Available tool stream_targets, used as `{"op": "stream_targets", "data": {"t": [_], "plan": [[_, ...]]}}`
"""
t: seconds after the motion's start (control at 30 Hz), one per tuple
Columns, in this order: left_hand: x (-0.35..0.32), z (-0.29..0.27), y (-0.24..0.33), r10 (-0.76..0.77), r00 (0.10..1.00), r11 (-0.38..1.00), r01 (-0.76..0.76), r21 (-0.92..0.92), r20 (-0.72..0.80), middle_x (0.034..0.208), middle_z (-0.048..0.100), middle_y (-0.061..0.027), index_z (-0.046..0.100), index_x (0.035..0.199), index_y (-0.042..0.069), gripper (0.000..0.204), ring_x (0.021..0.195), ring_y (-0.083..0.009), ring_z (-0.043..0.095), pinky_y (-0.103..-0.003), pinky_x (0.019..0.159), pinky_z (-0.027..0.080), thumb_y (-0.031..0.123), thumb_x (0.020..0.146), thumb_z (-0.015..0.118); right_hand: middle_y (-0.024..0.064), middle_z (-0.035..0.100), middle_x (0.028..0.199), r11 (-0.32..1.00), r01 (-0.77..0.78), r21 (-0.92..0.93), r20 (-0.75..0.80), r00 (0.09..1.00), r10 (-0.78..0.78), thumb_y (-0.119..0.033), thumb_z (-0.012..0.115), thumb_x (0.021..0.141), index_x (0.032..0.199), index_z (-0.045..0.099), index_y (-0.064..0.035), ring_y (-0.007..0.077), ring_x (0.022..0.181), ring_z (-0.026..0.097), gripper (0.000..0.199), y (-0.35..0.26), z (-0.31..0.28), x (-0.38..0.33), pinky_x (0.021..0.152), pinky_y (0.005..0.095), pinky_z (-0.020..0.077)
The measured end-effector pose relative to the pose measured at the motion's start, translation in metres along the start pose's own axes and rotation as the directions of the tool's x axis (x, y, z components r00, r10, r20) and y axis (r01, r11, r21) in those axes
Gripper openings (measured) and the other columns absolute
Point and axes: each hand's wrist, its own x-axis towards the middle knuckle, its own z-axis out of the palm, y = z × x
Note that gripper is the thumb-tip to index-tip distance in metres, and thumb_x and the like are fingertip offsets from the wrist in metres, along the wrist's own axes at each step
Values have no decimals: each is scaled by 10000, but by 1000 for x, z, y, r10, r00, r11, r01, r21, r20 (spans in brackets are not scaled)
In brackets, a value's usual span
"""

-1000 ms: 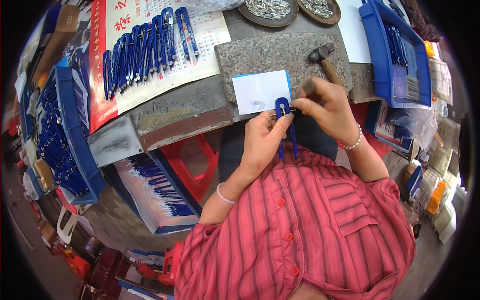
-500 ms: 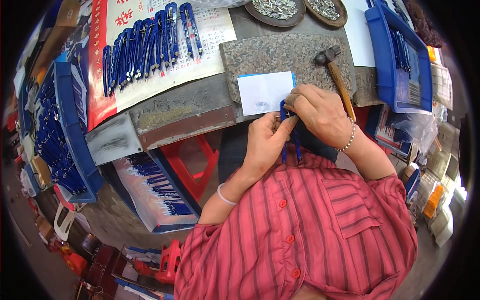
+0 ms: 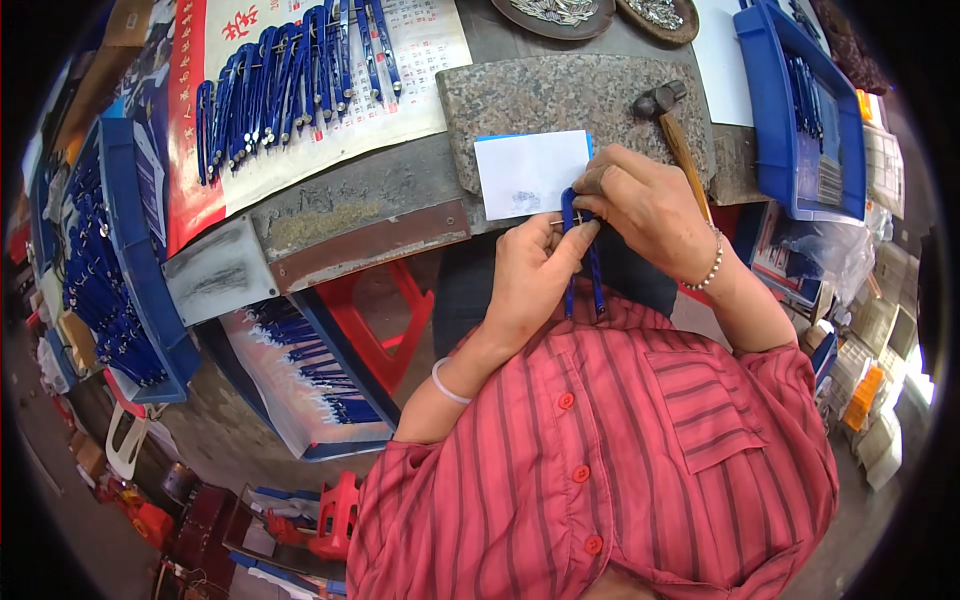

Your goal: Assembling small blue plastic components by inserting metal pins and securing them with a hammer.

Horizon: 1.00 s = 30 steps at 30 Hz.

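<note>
Head view, two hands (image 3: 535,275) (image 3: 650,205) gripping one blue compass (image 3: 580,255), one hammer (image 3: 672,125).

A blue two-legged drawing compass (image 3: 581,262) with slim plastic-looking legs stands nearly upright in the picture, its hinged head up at the edge of the grey stone slab, its two legs slightly spread and pointing down toward the red striped shirt (a thin metal pin seems to cross near the head, though fingers hide most of it).
</note>
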Motion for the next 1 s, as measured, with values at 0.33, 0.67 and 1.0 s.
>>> {"op": "stream_targets", "data": {"t": [0.33,0.67,1.0], "plan": [[-1,0,3,-19,1000,1000,19,13,4,657,559,30,640,940,-29,248,579,-19,452,-195,515,354,217,909,643,115,598,847,988,-65,140,45,997,59,-26,670,769,872,612,-2,308,746,615,121,4,-4,1,639,369,491],[-1,0,1,-20,1000,999,20,-39,7,652,557,27,638,926,-33,255,577,-19,450,-194,513,352,221,904,650,118,600,844,991,-69,117,51,997,64,-23,673,771,862,601,-1,307,745,617,119,5,-1,1,636,366,491],[-1,0,2,-13,1000,1000,13,-21,6,659,561,24,638,934,-27,258,583,-21,458,-191,520,359,230,911,640,132,600,914,976,-70,205,8,998,69,-12,683,771,944,613,9,305,788,610,187,1,-8,-9,668,345,494]]}}
